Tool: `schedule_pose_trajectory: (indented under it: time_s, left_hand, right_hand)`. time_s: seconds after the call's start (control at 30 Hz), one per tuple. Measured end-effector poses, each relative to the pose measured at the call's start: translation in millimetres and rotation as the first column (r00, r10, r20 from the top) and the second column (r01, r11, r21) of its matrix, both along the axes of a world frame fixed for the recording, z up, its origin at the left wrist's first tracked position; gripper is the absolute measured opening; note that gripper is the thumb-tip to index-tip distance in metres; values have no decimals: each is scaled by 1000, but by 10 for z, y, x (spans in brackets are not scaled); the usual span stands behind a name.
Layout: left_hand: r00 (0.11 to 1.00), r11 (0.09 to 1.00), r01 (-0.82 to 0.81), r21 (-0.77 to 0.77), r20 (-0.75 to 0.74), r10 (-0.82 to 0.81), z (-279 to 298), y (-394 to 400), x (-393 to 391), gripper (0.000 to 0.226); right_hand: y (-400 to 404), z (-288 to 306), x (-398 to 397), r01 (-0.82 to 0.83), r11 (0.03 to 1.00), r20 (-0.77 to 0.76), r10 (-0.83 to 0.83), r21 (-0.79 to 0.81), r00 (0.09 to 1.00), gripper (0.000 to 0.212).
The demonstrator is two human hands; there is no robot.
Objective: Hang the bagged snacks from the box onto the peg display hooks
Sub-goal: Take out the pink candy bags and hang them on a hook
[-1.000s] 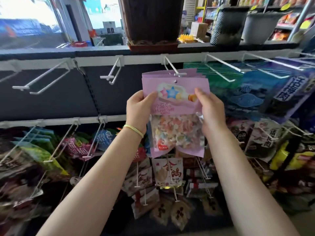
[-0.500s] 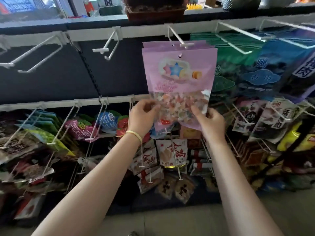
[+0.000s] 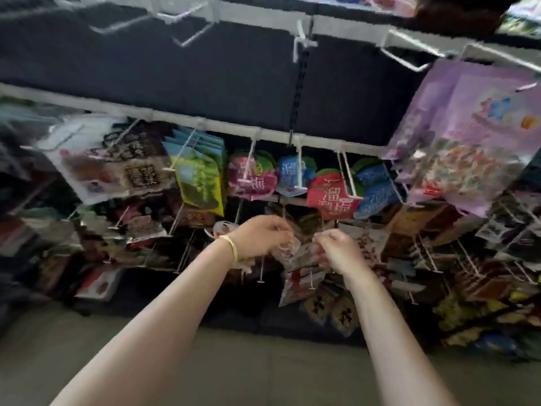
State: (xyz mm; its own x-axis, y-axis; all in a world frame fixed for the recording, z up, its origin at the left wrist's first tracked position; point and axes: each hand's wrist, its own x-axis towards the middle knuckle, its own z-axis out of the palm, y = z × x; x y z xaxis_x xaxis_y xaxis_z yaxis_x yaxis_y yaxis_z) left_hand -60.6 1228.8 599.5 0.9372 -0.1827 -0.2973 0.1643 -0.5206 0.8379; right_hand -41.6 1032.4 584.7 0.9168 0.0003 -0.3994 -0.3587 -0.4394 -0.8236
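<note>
Hands low before a snack display: the person's left hand (image 3: 262, 237), a pale band at its wrist, and right hand (image 3: 336, 249) hang close together in front of the lower rows, fingers loosely curled; motion blur makes it impossible to tell whether either pinches anything, though neither appears to carry a bag. At far left, brown and white packets (image 3: 117, 174) crowd one peg, followed rightward by green bags (image 3: 199, 177), then small red and blue packs (image 3: 333, 194) strung along the white middle rail (image 3: 222, 127). Bare white hooks (image 3: 187, 24) jut from the top rail at upper left. The purple bagged snacks (image 3: 456, 142) hang at upper right on a top-row peg hook (image 3: 409, 45), tilted in the view, their long axis running down from the hook. They lie up and to the right of both hands, well apart from them, with the right hand the nearer. The supply box is out of view, so any further bag would likely call for a reach away from the display first.
</note>
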Motion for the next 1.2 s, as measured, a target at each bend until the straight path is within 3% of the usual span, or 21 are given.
schedule_pose_trajectory:
  time_s: [0.23, 0.47, 0.63, 0.77, 0.97, 1.1, 1.2]
  left_hand:
    - [923, 916, -384, -114, -18, 384, -304, 2515, -1390, 16]
    - [785, 767, -613, -189, -36, 619, -436, 4202, -2222, 19]
    - [674, 657, -698, -285, 49, 737, -424, 5105, -2330, 15]
    - [610, 624, -723, -297, 149, 778, -361, 5972, -2211, 14]
    - [510, 563, -785, -257, 247, 824, 18, 7430, -2014, 14]
    - [378, 496, -837, -233, 408, 831, 256, 8282, -1869, 24]
    - [349, 480, -862, -161, 499, 793, 223, 8734, -1760, 25]
  right_hand:
    - [2601, -64, -897, -392, 920, -69, 390, -18, 918, 20]
    - [4613, -74, -1386, -589, 808, -23, 590, 15, 807, 19]
    - [5620, -26, -1329, -603, 797, 190, 589, 23, 786, 9]
    - [6615, 26, -1155, -623, 777, 306, 573, 92, 760, 12]
    - [8239, 350, -801, -689, 691, 363, 598, 219, 715, 14]
    - [9054, 602, -588, -748, 645, 440, 631, 161, 639, 10]
    - [9452, 577, -496, -742, 650, 435, 626, 166, 647, 10]
